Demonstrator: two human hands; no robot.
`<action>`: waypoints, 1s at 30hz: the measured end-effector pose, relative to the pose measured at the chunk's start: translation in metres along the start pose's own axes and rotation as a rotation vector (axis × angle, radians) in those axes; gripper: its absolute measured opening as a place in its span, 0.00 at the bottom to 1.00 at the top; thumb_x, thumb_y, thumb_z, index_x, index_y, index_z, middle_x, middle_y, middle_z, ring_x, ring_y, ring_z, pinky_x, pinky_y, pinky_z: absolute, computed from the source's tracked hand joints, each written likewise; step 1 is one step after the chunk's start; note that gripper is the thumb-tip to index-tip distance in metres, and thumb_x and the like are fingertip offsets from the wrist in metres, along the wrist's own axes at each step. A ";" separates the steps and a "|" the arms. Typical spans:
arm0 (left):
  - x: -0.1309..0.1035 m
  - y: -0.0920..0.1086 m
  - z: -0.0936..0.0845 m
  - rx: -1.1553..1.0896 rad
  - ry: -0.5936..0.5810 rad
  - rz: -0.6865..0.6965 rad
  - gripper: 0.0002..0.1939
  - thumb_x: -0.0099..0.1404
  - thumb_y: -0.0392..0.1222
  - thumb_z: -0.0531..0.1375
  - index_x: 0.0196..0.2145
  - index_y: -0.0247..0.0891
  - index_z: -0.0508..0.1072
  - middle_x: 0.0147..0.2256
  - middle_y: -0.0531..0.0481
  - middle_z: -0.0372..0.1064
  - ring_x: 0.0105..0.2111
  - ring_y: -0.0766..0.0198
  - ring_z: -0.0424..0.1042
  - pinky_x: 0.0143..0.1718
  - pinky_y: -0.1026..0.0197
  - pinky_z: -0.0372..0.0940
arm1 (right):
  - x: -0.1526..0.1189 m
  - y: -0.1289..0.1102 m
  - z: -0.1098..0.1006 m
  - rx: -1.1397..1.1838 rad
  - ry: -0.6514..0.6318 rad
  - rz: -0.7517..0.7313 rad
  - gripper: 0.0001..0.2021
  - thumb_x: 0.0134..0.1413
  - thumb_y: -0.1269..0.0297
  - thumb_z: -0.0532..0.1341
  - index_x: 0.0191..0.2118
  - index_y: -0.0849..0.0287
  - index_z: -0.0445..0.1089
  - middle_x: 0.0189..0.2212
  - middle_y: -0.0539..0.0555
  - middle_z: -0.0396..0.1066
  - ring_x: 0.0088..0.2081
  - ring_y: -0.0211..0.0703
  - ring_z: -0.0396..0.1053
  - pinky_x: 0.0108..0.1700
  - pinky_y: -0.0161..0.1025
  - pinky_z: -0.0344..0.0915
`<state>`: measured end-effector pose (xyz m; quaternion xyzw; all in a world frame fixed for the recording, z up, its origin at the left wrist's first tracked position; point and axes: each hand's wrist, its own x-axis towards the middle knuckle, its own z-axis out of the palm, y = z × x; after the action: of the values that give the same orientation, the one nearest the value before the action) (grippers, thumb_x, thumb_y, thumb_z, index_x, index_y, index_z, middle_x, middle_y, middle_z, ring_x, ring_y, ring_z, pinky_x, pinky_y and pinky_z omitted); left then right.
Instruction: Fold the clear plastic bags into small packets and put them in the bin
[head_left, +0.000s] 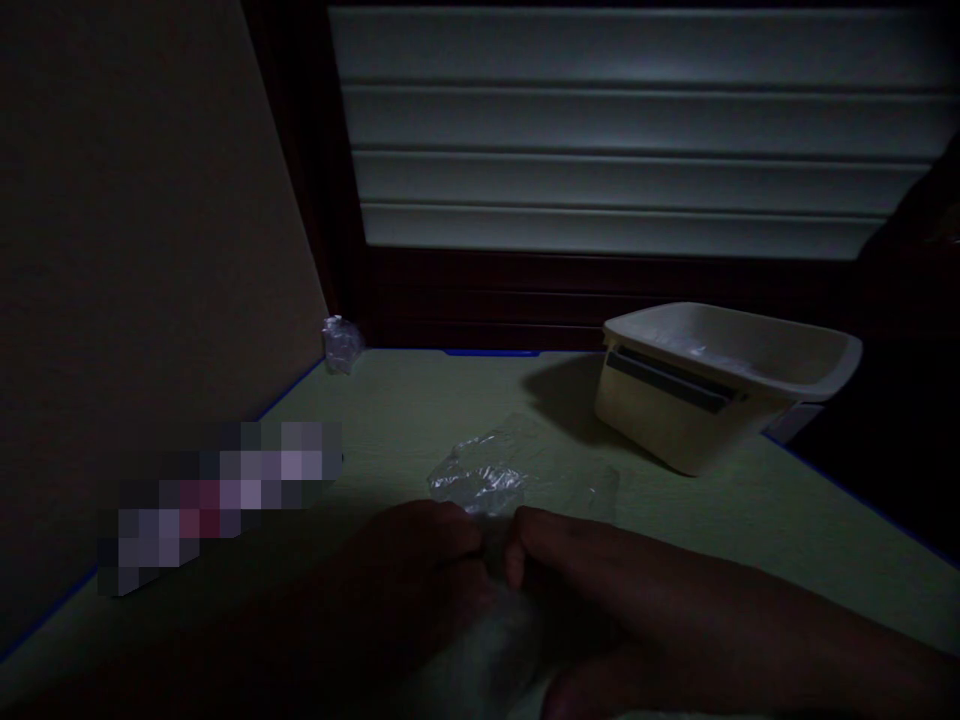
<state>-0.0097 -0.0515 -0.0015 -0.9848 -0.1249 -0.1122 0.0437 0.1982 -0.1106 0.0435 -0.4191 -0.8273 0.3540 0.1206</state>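
Observation:
A clear plastic bag (480,482) lies spread over the pale green surface, its crinkled top reaching past my fingers. My left hand (431,565) has its fingers curled closed on the bag from the left side. Close beside it, my right hand (570,575) pinches the same bag with its fingers bent. The gathered plastic shows between the two hands and continues below them. Dim light hides what, if anything, is inside the bag's lower part.
A cream plastic bin (660,415) with a dark handle slot stands at the back right, with shiny plastic inside. A small crumpled plastic bag (343,345) sits in the far left corner. A blurred-out object (225,495) lies left, by the wall. Behind rises a slatted panel (600,130).

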 end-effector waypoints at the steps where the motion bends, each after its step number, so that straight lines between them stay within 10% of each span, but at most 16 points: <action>1: 0.000 0.000 -0.001 0.003 -0.008 -0.001 0.08 0.65 0.35 0.51 0.32 0.37 0.70 0.28 0.52 0.67 0.28 0.62 0.65 0.31 0.60 0.61 | 0.001 0.000 0.001 -0.027 0.014 -0.013 0.21 0.42 0.63 0.69 0.42 0.57 0.62 0.41 0.50 0.68 0.41 0.39 0.66 0.39 0.31 0.62; 7: 0.001 0.003 -0.003 -0.059 0.101 -0.019 0.15 0.69 0.37 0.47 0.31 0.35 0.70 0.27 0.51 0.68 0.27 0.63 0.65 0.30 0.61 0.61 | 0.007 0.003 0.013 -0.051 0.125 -0.010 0.04 0.54 0.73 0.57 0.36 0.58 0.64 0.33 0.49 0.69 0.33 0.36 0.67 0.33 0.31 0.62; 15: -0.001 0.002 0.000 -0.079 0.349 0.023 0.17 0.71 0.41 0.47 0.29 0.35 0.69 0.30 0.50 0.70 0.36 0.65 0.68 0.44 0.64 0.63 | 0.013 0.019 0.014 -0.017 0.303 0.114 0.09 0.52 0.72 0.56 0.41 0.60 0.61 0.27 0.51 0.70 0.26 0.38 0.66 0.24 0.31 0.57; 21: -0.001 0.001 0.000 -0.071 0.257 0.007 0.16 0.69 0.40 0.49 0.27 0.36 0.70 0.30 0.49 0.69 0.34 0.63 0.68 0.39 0.62 0.65 | 0.017 0.026 0.018 -0.257 0.379 0.202 0.22 0.54 0.71 0.53 0.55 0.63 0.53 0.29 0.57 0.73 0.26 0.44 0.70 0.25 0.34 0.58; 30: 0.003 0.006 -0.011 -0.010 0.199 0.003 0.08 0.66 0.39 0.53 0.32 0.36 0.70 0.35 0.49 0.70 0.33 0.62 0.68 0.35 0.61 0.64 | 0.019 0.026 0.019 -0.509 0.422 0.155 0.18 0.53 0.76 0.53 0.51 0.62 0.60 0.36 0.59 0.72 0.31 0.45 0.71 0.28 0.36 0.61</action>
<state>-0.0079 -0.0584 0.0091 -0.9692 -0.1179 -0.2102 0.0512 0.1927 -0.0946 0.0105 -0.5613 -0.8117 0.0499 0.1533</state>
